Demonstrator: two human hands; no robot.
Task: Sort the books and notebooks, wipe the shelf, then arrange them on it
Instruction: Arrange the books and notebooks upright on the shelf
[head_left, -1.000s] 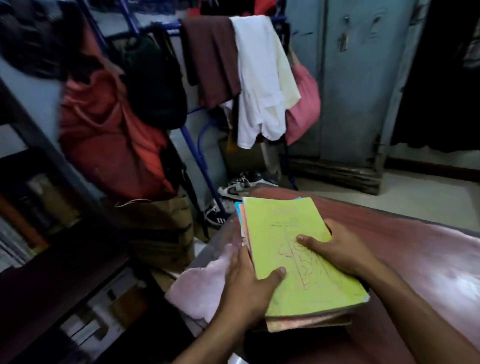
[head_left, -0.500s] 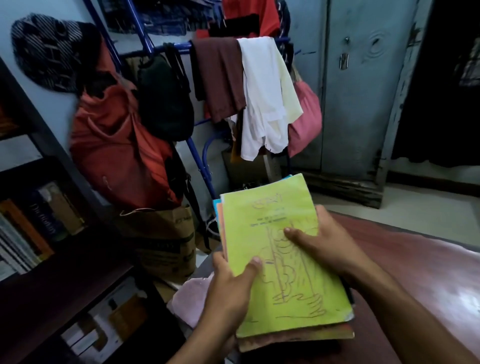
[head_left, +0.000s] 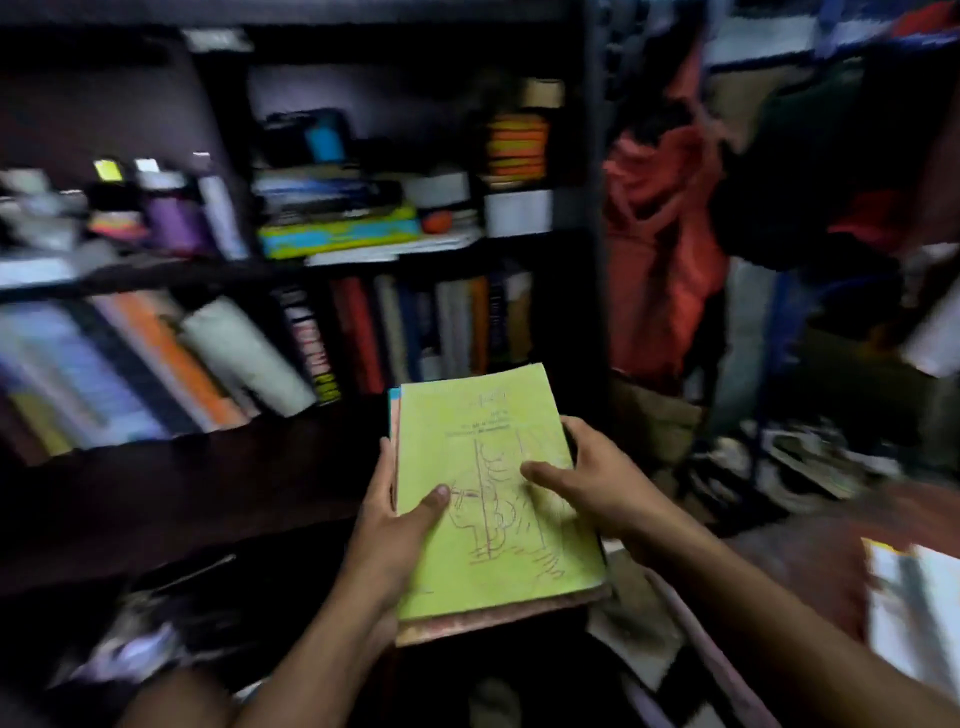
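We hold the stack of thin notebooks with a lime-green paper cover (head_left: 488, 499) lengthwise toward the dark wooden shelf (head_left: 218, 467) ahead, left hand (head_left: 400, 525) and right hand (head_left: 597, 483) gripping its long sides.

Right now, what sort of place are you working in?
Probably a lived-in bedroom or study corner: a dark bookshelf crammed with books, clothes hanging beside it, and shoes on the floor.
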